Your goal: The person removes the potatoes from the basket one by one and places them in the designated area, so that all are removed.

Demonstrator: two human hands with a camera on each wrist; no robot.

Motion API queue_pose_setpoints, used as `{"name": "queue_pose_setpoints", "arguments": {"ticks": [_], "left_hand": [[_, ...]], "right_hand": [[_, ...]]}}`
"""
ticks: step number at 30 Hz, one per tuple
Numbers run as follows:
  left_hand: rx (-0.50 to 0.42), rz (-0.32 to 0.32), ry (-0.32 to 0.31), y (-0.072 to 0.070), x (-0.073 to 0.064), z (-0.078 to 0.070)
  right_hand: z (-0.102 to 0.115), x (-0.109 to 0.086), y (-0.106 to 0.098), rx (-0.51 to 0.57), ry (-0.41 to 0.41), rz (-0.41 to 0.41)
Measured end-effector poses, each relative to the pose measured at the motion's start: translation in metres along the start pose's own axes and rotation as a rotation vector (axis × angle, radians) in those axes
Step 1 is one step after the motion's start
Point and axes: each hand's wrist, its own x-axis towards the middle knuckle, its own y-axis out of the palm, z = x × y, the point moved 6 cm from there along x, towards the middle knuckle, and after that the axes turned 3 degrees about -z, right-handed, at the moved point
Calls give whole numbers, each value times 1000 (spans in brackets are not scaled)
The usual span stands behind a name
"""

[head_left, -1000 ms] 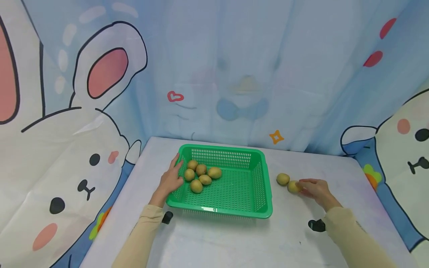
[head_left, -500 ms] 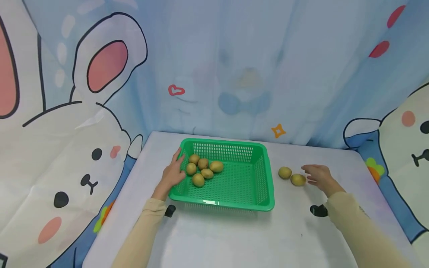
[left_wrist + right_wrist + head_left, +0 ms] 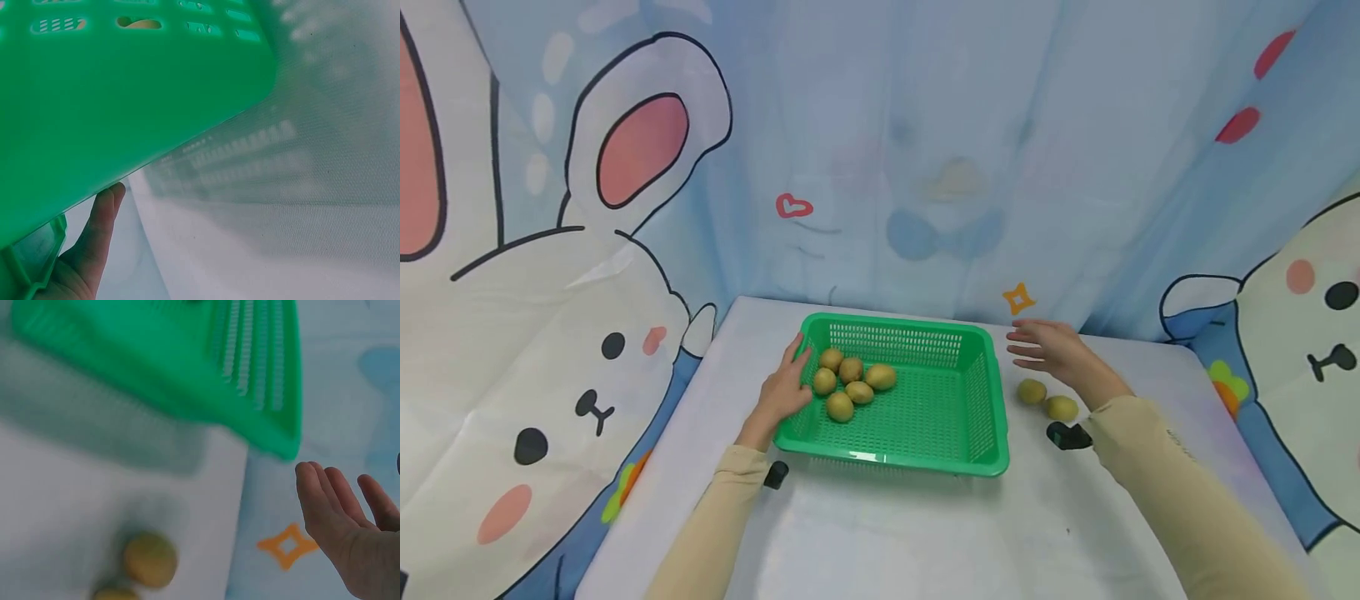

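A green plastic basket [image 3: 925, 417] with slotted walls stands on the white table in the head view. Several potatoes [image 3: 839, 407] are gathered toward its left side. My left hand [image 3: 781, 396] grips the basket's left rim, thumb over the inside; in the left wrist view its fingers [image 3: 103, 219] lie along the outer wall. My right hand [image 3: 1056, 350], fingers spread and nothing in them, hovers near the basket's back right corner. Below it, two potatoes lie on the table close together: one nearer the basket [image 3: 1032, 391], the other [image 3: 1062, 408] a little to its right.
The white-covered table [image 3: 910, 542] meets a pale blue curtain [image 3: 940, 125] along its back edge. Printed cartoon rabbits fill the cloth at left and right. A dark object [image 3: 1069, 436] shows at the right wrist.
My right hand has come away from the right-hand loose potato and moved up and left toward the basket's back right corner. Both loose potatoes stay on the table; my left hand keeps its hold.
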Motion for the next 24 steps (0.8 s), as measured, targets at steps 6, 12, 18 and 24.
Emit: {"name": "queue_pose_setpoints", "arguments": {"ticks": [6,12,18,24], "left_hand": [[0,-7,-3,0,-2,3],[-10,0,-8,0,1,1],[-8,-17,4,-2,3,2],[0,-14,11,-1,2,3]], "right_hand": [[22,7,49,31,-24,90],[22,30,91,105,10,107],[3,57,141,212,49,123],[-17,72,163,180,55,5]]}}
